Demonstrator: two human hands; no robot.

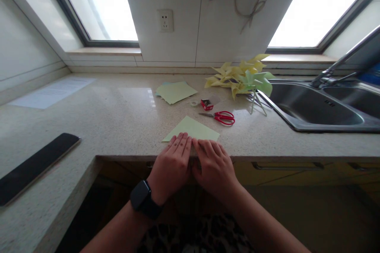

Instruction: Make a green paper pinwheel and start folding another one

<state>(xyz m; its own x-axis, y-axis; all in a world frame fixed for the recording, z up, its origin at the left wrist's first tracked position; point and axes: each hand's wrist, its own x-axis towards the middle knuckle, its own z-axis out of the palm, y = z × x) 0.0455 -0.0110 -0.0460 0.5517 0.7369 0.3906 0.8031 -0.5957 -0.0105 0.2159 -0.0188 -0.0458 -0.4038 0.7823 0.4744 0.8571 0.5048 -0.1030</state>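
Both hands flat now: left hand (173, 163) and right hand (214, 166), fingers together, press the near edge of the green paper sheet (192, 129). Looks thin, light and easily creased, probably best held by its edges.

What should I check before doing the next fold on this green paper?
1. Both hands, left hand and right hand, pressing on the green paper: ok.
2. Paper lying flat on the counter: ok.
3. Near edge lined up under the fingers: cannot tell, hidden.
4. Scissors shut and apart from the hands: ok.
5. Spare sheets apart from the fold: ok.
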